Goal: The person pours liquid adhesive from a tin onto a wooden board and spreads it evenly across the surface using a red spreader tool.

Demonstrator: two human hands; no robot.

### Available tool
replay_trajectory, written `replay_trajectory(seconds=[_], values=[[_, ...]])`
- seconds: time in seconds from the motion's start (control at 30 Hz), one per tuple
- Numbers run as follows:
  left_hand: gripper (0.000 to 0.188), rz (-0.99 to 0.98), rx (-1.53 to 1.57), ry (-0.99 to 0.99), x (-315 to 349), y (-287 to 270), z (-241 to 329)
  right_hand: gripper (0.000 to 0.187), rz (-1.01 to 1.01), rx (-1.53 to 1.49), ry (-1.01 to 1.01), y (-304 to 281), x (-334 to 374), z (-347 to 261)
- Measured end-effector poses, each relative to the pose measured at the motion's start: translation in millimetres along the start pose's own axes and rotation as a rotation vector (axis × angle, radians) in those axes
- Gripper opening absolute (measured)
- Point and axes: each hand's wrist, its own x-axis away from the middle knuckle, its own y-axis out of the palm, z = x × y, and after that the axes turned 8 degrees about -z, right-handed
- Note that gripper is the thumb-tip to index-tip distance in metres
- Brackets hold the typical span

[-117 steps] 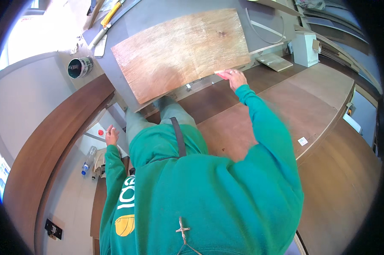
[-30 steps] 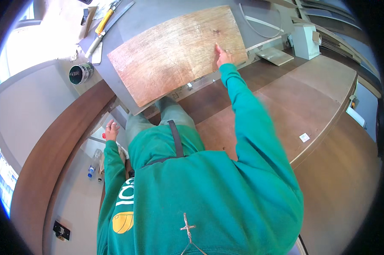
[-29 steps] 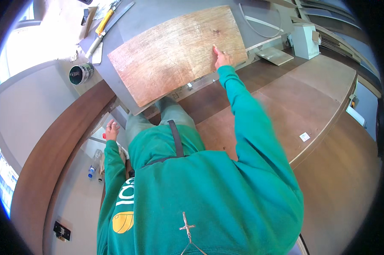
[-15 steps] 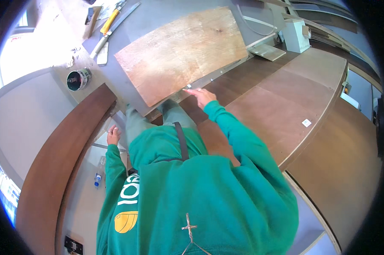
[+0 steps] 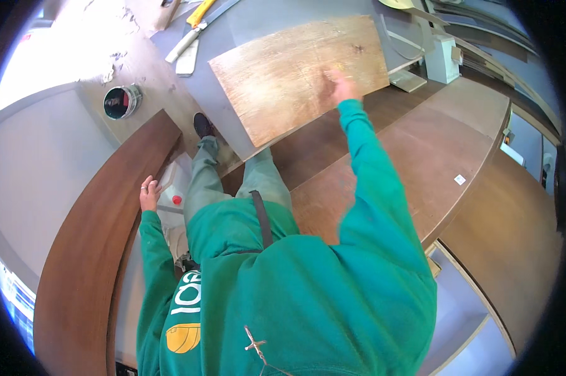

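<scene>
A rectangular light-brown wooden board (image 5: 283, 78) lies on a grey-topped table in front of me. My right hand (image 5: 340, 86) is over the right half of the board, at or just above its surface. Motion smears its fingers, so whether it holds anything is unclear. My left hand (image 5: 149, 194) is down at my left side with fingers apart and nothing in it. It is beside the edge of a long curved dark-brown panel (image 5: 98, 219). Near that hand stands a white container with a red cap (image 5: 177, 200).
A yellow-handled tool (image 5: 199, 12) and a long-bladed saw (image 5: 185, 45) lie on the table's far left. An open paint can (image 5: 122, 101) stands on the floor. Brown sheets (image 5: 396, 163) stretch along my right, with a white box-shaped block (image 5: 443, 59) behind them.
My right hand has gone from the board's near edge to over its right half. My left hand has shifted left to the curved panel. My shoe and the red-capped container have come into view.
</scene>
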Motion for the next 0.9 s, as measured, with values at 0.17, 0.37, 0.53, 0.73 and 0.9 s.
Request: replay_trajectory(seconds=[0.17,0.37,0.53,0.73,0.9], values=[[0.047,-0.062,-0.096,-0.082,-0.8,-20.5,-24.6,0.035,0.130,-0.122,0.319,4.4,-39.7,96.4],[0.046,-0.110,-0.089,-0.163,-6.4,-5.6,-50.6,0.035,0.045,-0.163,0.179,29.4,-30.2,64.8],[0.044,-0.157,-0.052,-0.101,-23.4,18.0,-20.1,0.036,-0.224,0.146,0.257,20.7,21.0,-24.4],[0.047,-0.202,-0.043,-0.035,-47.3,32.3,27.8,0.037,-0.134,0.177,0.132,65.1,111.3,-75.7],[0.046,-0.193,-0.057,-0.066,-51.6,28.5,37.4,0.038,-0.285,-0.075,-0.011,93.2,165.8,-111.5]])
